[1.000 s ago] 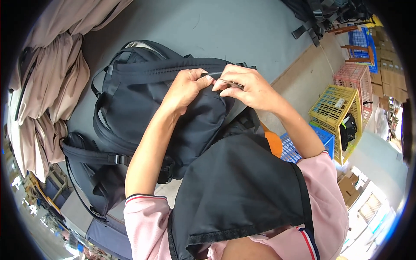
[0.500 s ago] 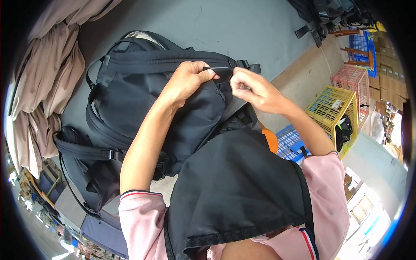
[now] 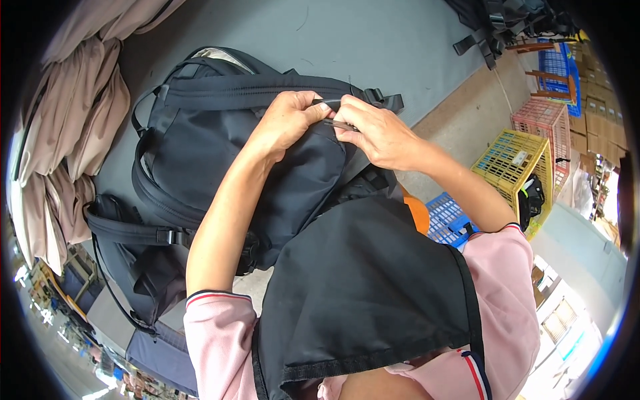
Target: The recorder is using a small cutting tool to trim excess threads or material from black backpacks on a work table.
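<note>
A black backpack (image 3: 220,143) lies on its side on the grey table, its padded strap (image 3: 227,93) running across the top. My left hand (image 3: 290,123) is closed, pinching a black strap end (image 3: 325,103) at the bag's right side between thumb and finger. Close beside it, my right hand (image 3: 377,132) is closed around small metal thread snips (image 3: 341,125). Their thin tips point left, toward my left thumb. The rest of the snips is hidden inside my fingers. A black buckle (image 3: 375,97) sits just beyond my right hand.
Another black bag (image 3: 147,267) hangs at the table's near left edge. Beige fabric pieces (image 3: 87,113) drape along the left. More black straps (image 3: 500,27) lie far right. Yellow (image 3: 503,157), pink (image 3: 540,120) and blue crates (image 3: 447,217) stand on the floor at right.
My right hand has moved left, close to my left hand, and the snips' tips now show. The left hand keeps its pinch almost in place.
</note>
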`<state>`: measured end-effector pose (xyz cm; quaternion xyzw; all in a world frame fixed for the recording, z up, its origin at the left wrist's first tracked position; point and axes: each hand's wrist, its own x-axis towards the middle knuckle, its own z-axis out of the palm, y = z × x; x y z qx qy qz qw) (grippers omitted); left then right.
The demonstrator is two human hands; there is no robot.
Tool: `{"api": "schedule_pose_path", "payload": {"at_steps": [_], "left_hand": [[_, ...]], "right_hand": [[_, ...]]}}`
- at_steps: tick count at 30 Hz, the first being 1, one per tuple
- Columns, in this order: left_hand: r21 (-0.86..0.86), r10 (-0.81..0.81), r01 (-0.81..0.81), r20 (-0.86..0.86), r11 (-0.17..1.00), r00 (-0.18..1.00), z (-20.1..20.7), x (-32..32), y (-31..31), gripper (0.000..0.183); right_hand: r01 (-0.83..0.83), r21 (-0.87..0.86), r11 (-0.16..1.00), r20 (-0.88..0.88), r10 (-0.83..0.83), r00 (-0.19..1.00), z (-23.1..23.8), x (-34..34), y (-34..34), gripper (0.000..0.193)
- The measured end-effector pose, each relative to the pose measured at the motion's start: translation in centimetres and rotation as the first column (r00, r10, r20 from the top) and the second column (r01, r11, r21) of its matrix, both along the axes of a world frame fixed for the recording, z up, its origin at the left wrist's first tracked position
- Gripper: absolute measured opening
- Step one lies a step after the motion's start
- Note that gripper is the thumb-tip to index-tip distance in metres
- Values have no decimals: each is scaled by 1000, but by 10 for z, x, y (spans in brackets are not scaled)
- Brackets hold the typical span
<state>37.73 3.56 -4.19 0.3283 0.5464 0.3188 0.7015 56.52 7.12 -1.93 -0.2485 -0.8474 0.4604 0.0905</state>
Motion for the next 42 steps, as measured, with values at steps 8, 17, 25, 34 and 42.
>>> {"api": "schedule_pose_path", "payload": {"at_steps": [8, 17, 25, 34, 42], "left_hand": [[25, -51, 53, -72, 998, 996, -3, -2, 1, 15], [14, -41, 42, -63, 999, 997, -2, -2, 1, 15], [36, -44, 47, -66, 998, 997, -3, -2, 0, 15], [34, -54, 56, -71, 998, 996, -2, -2, 0, 15], [53, -48, 53, -83, 997, 995, -1, -2, 0, 15]], "right_hand": [[307, -275, 911, 53, -305, 951, 13, 22, -19, 13], [236, 154, 959, 125, -256, 959, 23, 26, -17, 18], [59, 280, 958, 72, -82, 994, 22, 24, 0, 24], [39, 316, 948, 43, -56, 998, 18, 24, 8, 16], [-143, 451, 881, 74, 122, 990, 29, 21, 19, 16]]}}
